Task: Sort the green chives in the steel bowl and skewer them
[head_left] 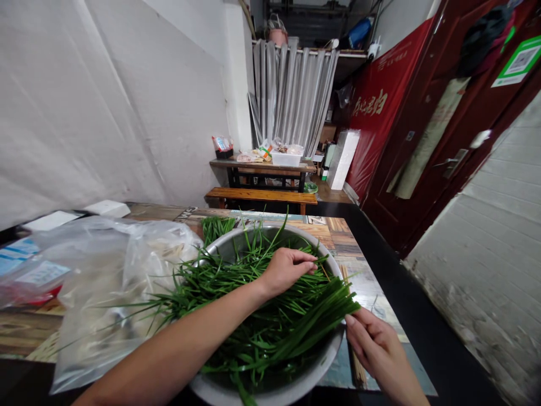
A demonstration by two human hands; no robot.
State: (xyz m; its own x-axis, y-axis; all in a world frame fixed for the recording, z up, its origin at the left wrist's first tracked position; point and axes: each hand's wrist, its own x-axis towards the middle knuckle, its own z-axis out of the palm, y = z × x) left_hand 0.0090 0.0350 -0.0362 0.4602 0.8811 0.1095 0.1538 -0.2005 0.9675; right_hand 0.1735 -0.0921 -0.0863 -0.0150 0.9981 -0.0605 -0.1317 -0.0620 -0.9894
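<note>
A large metal basin [310,379] stands before me, heaped with long green chives [228,282]. My left hand [291,269] reaches across the heap, thumb and fingers pinched together on a chive blade near the basin's right side. At the right rim, my right hand [374,341] grips one end of a chive bunch [315,316] that fans back over the basin. Thin wooden skewers [358,363] lie on the table, partly covered by my right hand and the basin. Another pile of chives [217,227] rests behind the basin.
Left of the basin, a clear plastic bag [127,276] lies on the wood-patterned table [363,248]. White boxes [107,208] sit along the wall. Beyond are a bench [262,195] and a second table with a white container [287,158]. A red door [426,152] is at right.
</note>
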